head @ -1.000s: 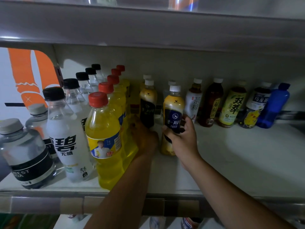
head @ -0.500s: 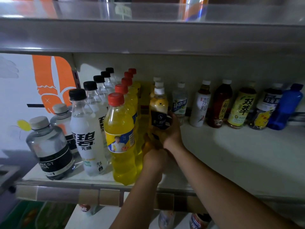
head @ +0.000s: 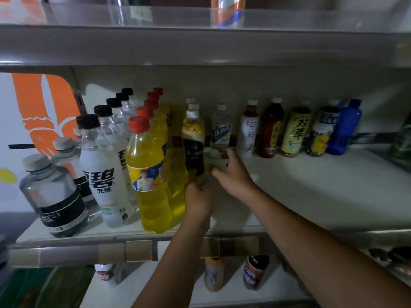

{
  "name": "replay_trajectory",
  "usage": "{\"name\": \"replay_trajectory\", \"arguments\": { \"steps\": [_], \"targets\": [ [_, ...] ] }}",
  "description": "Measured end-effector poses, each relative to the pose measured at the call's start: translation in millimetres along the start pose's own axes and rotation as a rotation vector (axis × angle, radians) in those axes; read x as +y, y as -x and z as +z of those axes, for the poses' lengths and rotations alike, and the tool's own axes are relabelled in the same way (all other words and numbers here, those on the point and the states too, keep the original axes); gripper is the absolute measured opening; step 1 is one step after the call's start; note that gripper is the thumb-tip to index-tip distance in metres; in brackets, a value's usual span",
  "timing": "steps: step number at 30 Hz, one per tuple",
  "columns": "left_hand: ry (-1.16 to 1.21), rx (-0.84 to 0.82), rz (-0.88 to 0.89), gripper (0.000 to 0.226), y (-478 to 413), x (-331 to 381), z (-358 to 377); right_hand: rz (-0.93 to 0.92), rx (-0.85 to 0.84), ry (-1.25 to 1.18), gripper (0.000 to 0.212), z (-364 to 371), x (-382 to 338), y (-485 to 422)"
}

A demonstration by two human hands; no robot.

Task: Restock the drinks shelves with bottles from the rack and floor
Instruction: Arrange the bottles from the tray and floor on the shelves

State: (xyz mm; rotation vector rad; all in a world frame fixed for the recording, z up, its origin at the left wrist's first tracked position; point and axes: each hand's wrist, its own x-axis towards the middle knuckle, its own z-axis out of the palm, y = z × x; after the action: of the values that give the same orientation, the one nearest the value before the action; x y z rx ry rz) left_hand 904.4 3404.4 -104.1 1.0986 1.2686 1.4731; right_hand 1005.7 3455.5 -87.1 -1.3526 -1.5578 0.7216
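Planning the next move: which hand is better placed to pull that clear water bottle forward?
Right. The right hand is open, fingertips already at the clear water bottle, while the left hand grips the milk tea bottle base.

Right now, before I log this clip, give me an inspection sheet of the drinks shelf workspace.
Surface: white shelf, right front bare.
Job's things: milk tea bottle upright at the front of its row, beside the yellow soda row; single bottles line the back wall, blue bottle rightmost.
Clutter: nothing seen.
Hands: left hand grips the milk tea bottle's base; right hand open, fingers near the clear bottle.
Cables: nothing seen.
Surroundings: upper shelf above; lower shelf bottles below.
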Motion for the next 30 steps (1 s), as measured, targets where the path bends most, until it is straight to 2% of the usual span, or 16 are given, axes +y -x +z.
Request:
{"name": "replay_trajectory", "arguments": {
  "steps": [3, 7, 11, 13, 18, 20, 23, 28, 30],
  "targets": [
    [-0.176, -0.060, 0.105, 0.057, 10.6, 1.8, 11.8, -0.033, 0.099, 0.302, 0.061, -32.8, 7.3, 25.6],
    [-0.711, -0.187, 0.400, 0.060, 32.3, 5.2, 37.6, 0.038, 0.156, 0.792, 0.065, -84.5, 20.1, 71.1],
    [-1.112, -0.350, 0.554, 0.061, 73.7, 15.9, 75.9, 0.167, 0.198, 0.945, 0.067, -136.5, 36.6, 137.7],
    [-1.214, -0.460, 0.641, 0.061, 98.6, 16.9, 97.0, 0.252, 0.214, 0.977, 0.068, -164.3, 41.9, 174.9],
    [-1.283, -0.669, 0.876, 0.052, 186.7, 13.6, 154.4, 0.469, 0.353, 0.964, 0.068, -222.3, 54.8, 285.4],
    [-1.299, -0.755, 0.940, 0.055, 227.1, 9.3, 172.0, 0.556, 0.379, 1.002, 0.069, -235.7, 61.7, 335.2],
    [-1.251, -0.861, 1.041, 0.058, 285.5, 2.1, 195.3, 0.673, 0.428, 1.047, 0.072, -253.5, 67.3, 405.2],
    [-1.097, -1.007, 1.207, 0.043, 372.6, -26.8, 212.5, 0.902, 0.525, 1.008, 0.072, -266.2, 79.6, 508.7],
    [-1.113, -1.091, 1.271, 0.037, 401.5, -41.5, 219.0, 1.006, 0.551, 1.015, 0.068, -264.7, 88.5, 543.3]
  ]
}}
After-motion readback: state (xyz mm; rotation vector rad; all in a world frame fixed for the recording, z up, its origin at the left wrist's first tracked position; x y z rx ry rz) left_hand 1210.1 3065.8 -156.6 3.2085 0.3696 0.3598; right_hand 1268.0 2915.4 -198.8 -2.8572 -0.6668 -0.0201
